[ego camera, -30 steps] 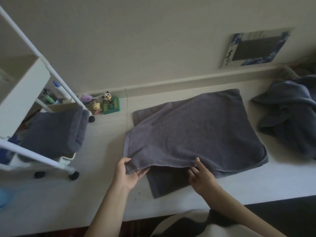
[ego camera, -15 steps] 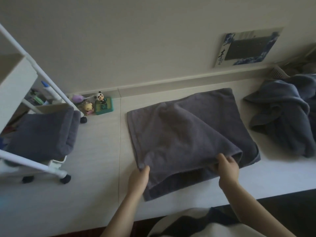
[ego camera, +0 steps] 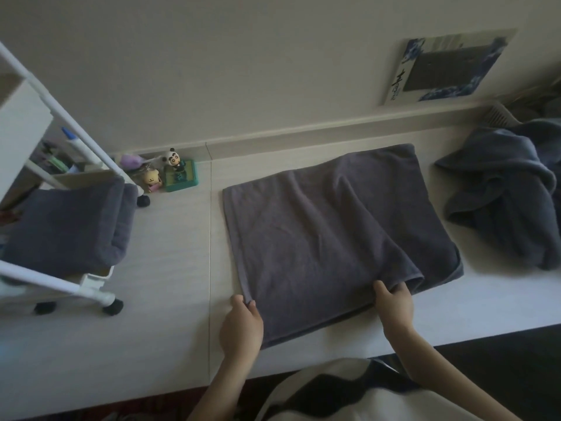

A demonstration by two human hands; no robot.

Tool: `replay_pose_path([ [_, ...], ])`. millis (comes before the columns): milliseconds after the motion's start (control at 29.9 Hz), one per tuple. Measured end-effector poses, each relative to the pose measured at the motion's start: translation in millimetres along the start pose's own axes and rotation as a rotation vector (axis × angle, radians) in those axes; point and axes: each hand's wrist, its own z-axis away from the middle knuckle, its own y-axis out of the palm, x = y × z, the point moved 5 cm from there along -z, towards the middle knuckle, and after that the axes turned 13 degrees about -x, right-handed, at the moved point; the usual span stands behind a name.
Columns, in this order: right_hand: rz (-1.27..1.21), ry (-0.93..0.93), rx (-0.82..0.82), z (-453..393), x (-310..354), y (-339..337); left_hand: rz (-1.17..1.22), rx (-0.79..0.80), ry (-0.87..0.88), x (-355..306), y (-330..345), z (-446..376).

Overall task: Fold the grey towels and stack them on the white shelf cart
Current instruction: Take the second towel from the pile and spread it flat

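While the pale bench (ego camera: 170, 268) runs wide along the wall, we see a grey towel (ego camera: 328, 232) lying doubled on it, long side running left to right, its fold toward the wall. Bare bench lies between it and the white shelf cart (ego camera: 91, 281), where a folded towel (ego camera: 66, 229) rests on the lowest shelf. A crumpled heap of towels (ego camera: 510, 189) sits at the far right. Our left hand (ego camera: 241, 325) pinches the towel's near left corner; our right hand (ego camera: 394, 305) curls round the upper layer's near edge.
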Motion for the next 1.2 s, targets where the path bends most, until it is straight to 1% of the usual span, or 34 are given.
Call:
replay_pose_path([
  [67, 0.042, -0.030, 0.005, 2.7, -0.6, 1.7, -0.067, -0.007, 0.063, 0.6, 3.8, -0.5],
  [134, 0.050, -0.042, -0.011, 2.8, 0.3, 2.3, -0.117, -0.019, 0.075, -1.6, 6.3, 0.6],
  [201, 0.044, -0.045, -0.016, 1.6, -0.6, 2.6, -0.082, -0.071, 0.121, -5.4, 3.7, 0.8],
  [268, -0.010, -0.011, -0.021, 2.9, -3.0, 2.3, -0.052, -0.151, 0.291, -14.9, 7.9, 1.0],
  [301, -0.038, 0.011, -0.022, 4.6, -2.4, 2.3, -0.038, -0.139, 0.402, -23.3, 15.0, 4.1],
  [368, -0.163, 0.127, -0.028, 4.2, -3.8, 3.2, -0.066, -0.061, 0.629, -45.1, 30.7, 10.9],
  [401, -0.255, 0.183, -0.003, 4.7, -3.4, 4.8, -0.102, -0.006, 0.687, -52.6, 39.4, 12.2],
  [468, -0.483, 0.336, 0.049, 2.1, -4.5, 7.8, -0.222, 0.081, 0.688, -55.5, 54.3, 7.2],
  [535, -0.753, 0.541, 0.103, -0.1, -1.3, 5.0, -0.306, 0.099, 0.683, -48.8, 62.5, -2.5],
  [569, -0.901, 0.631, 0.096, -6.8, 1.4, 0.1, -0.319, 0.100, 0.701, -45.1, 62.8, -7.6],
  [602, -0.970, 0.667, 0.095, -12.6, 4.4, -4.0, -0.330, 0.105, 0.719, -41.7, 61.6, -12.9],
  [636, -0.964, 0.649, 0.126, -14.5, 7.4, -6.2, -0.336, 0.097, 0.736, -35.4, 60.3, -18.2],
  [669, -0.998, 0.657, 0.108, -16.1, 11.0, -12.9, -0.351, 0.085, 0.756, -31.4, 59.9, -23.3],
  [703, -1.035, 0.703, 0.125, -17.0, 14.0, -15.5, -0.370, 0.090, 0.772, -29.5, 60.2, -27.5],
  [770, -1.080, 0.722, 0.170, -14.9, 20.3, -15.3, -0.396, 0.100, 0.747, -29.7, 54.1, -35.7],
  [803, -1.127, 0.727, 0.213, -13.6, 24.1, -16.6, -0.425, 0.109, 0.735, -36.9, 49.9, -36.8],
  [836, -1.172, 0.754, 0.223, -16.7, 24.0, -16.7, -0.455, 0.115, 0.707, -45.2, 48.0, -38.4],
  [870, -1.223, 0.801, 0.204, -18.8, 22.7, -19.9, -0.449, 0.087, 0.653, -57.8, 46.2, -38.0],
  [903, -1.270, 0.833, 0.179, -21.8, 20.2, -22.0, -0.395, 0.069, 0.581, -68.8, 48.8, -35.7],
  [937, -1.322, 0.874, 0.151, -26.4, 15.6, -22.4, -0.317, 0.088, 0.508, -77.0, 51.1, -31.9],
  [970, -1.370, 0.918, 0.131, -30.5, 13.6, -22.3, -0.270, 0.109, 0.484, -82.2, 56.3, -26.7],
  [1037, -1.430, 0.935, 0.142, -35.3, 21.2, -20.1, -0.294, 0.153, 0.526, -81.3, 69.0, -20.0],
  [1071, -1.409, 0.912, 0.148, -43.5, 25.6, -26.3, -0.305, 0.167, 0.564, -82.8, 77.8, -18.2],
  [1138, -1.280, 0.833, 0.218, -43.7, 39.1, -28.4, -0.326, 0.139, 0.564, -67.8, 74.5, -30.4],
  [1204, -1.175, 0.740, 0.193, -57.5, 44.6, -47.5, -0.322, 0.110, 0.582, -63.8, 75.9, -37.9],
])
